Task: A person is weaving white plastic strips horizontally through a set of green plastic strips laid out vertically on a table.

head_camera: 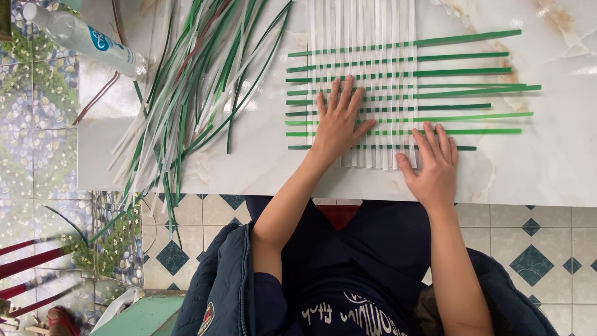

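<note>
Weaving in progress: left hand [339, 121] and right hand [433, 163], grips released, press flat a green-and-white strip mat [367, 93] on the desk [249, 168]; another strip likely comes next.

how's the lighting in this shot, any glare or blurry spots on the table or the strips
Head view: even, soft light; the marble table shows pale glare patches near its top edge and by the loose strip pile. Faint shadows under the left hand and right hand. The woven mat is sharp; red strips at lower left look motion-blurred.
</note>
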